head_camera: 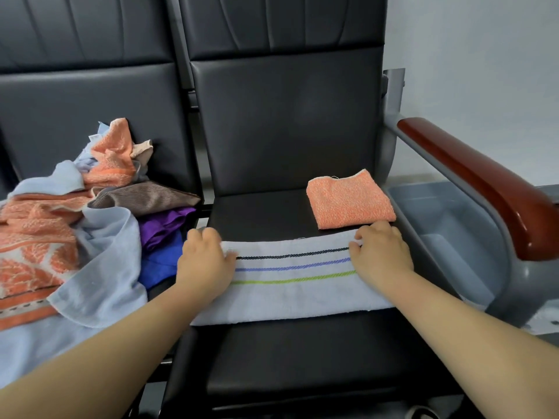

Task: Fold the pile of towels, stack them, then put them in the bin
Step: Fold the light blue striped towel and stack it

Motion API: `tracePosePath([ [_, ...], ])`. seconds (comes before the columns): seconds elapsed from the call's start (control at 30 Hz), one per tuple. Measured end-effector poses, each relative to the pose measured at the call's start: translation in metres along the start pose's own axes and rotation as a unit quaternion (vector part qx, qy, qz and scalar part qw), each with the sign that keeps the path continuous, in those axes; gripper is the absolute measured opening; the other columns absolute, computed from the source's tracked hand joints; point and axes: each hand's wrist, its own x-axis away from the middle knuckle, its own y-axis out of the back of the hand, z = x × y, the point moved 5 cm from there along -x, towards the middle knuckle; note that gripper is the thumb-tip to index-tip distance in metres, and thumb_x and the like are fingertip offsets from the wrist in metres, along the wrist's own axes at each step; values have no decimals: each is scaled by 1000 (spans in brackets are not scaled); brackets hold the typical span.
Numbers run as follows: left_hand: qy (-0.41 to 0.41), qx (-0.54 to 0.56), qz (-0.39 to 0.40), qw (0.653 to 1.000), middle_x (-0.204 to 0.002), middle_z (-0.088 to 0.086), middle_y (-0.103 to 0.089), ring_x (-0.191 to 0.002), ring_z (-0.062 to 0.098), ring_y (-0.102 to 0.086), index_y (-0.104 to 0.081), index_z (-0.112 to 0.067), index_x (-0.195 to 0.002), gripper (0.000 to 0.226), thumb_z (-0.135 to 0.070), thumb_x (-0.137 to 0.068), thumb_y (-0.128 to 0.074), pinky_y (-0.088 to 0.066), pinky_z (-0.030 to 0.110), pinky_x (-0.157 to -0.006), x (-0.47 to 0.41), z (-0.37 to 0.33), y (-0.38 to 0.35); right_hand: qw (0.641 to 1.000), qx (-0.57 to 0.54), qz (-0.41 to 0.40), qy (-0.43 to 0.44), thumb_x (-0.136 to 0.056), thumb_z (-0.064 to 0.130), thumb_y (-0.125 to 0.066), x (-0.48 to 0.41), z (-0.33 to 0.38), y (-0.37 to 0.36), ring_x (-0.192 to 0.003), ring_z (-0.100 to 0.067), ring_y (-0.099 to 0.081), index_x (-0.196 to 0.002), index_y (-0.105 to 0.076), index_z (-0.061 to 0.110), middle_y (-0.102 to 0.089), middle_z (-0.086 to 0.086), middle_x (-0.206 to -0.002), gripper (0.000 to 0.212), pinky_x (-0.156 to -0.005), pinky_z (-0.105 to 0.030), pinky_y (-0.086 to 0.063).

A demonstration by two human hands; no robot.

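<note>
One pale three-striped terry towel [293, 285] lies across the black padded seat [272, 358], long axis left to right. The left hand [205, 261] and right hand [381, 255] each grip an end, fingers curled over its far edge. Just beyond lies one folded orange towel [351, 201]; to the right is one grey plastic bin [438, 213], and to the left one unfolded pile of towels [60, 222].

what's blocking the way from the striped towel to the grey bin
The chair's armrest arches between the seat and the grey bin, so the striped towel would likely need lifting over it. Nothing else visible blocks that side.
</note>
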Motion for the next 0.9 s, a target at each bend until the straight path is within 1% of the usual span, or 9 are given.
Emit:
tracePosePath([
  [0.17, -139, 57, 215, 965, -93, -7, -60, -88, 19, -57, -46, -26, -106, 13, -34, -98, -51, -50, 42, -84, 37, -48, -24, 988, -9, 85, 130, -103, 33, -52, 23, 32, -9, -113, -21, -52, -114, -66, 23, -55, 2, -117, 21, -92, -36, -47],
  [0.23, -192, 2, 222, 956, -94, -6, -56, -90, 21, -53, -42, -23, -100, 18, -41, -99, -47, -47, 41, -83, 49, -59, -27, 983, 17, 114, 141, -105, 33, -47, 30, 36, -12, -109, -21, -56, -111, -65, 23, -57, 2, -115, 22, -88, -34, -47],
  [0.33, -200, -76, 208, 954, -100, -5, -46, -104, 25, -50, -36, -21, -95, 30, -50, -103, -38, -42, 43, -91, 49, -64, -27, 984, 49, 96, 139, -106, 29, -42, 45, 42, -9, -104, -25, -60, -111, -66, 20, -59, -1, -116, 26, -83, -36, -49],
  [0.43, -185, -150, 229, 944, -131, -2, -48, -132, 23, -41, -45, -22, -115, 42, -56, -101, -25, -32, 52, -108, 37, -56, -34, 979, 31, 114, 167, -105, 27, -43, 67, 57, -12, -101, -26, -64, -106, -68, 19, -63, -2, -111, 26, -80, -35, -48],
  [0.5, -172, -188, 234, 938, -163, 0, -24, -153, 27, -15, -40, -31, -144, 53, -55, -99, -25, -12, 63, -118, 28, -47, -36, 974, -35, 138, 175, -100, 28, -48, 78, 65, -11, -96, -20, -63, -100, -71, 26, -65, 6, -103, 23, -81, -33, -51],
  [0.57, -148, -204, 226, 941, -170, 2, -2, -156, 35, 4, -27, -44, -155, 56, -53, -100, -31, 2, 65, -120, 24, -40, -34, 966, -77, 160, 186, -96, 28, -54, 84, 68, -9, -92, -13, -62, -100, -74, 30, -66, 11, -98, 20, -84, -32, -54],
  [0.63, -119, -184, 185, 958, -166, 6, -11, -151, 38, -11, -32, -45, -151, 52, -50, -99, -38, -11, 60, -120, 22, -38, -29, 959, -83, 179, 202, -96, 29, -58, 88, 69, -9, -91, -9, -62, -103, -74, 30, -66, 14, -98, 18, -86, -29, -53],
  [0.73, -89, -95, 144, 981, -147, 3, -31, -129, 33, -40, -42, -32, -145, 52, -45, -96, -53, -37, 45, -107, 31, -36, -22, 954, -102, 197, 203, -96, 30, -63, 85, 68, -11, -86, -2, -61, -101, -74, 32, -62, 18, -93, 12, -84, -24, -52],
  [0.9, -77, 157, 245, 954, -136, -11, -36, -116, 15, -52, -48, -32, -133, 49, -32, -90, -69, -40, 25, -95, 67, -41, -13, 954, -119, 198, 193, -90, 27, -71, 78, 67, -12, -82, -3, -62, -83, -68, 33, -64, 15, -86, 10, -81, -26, -53],
])
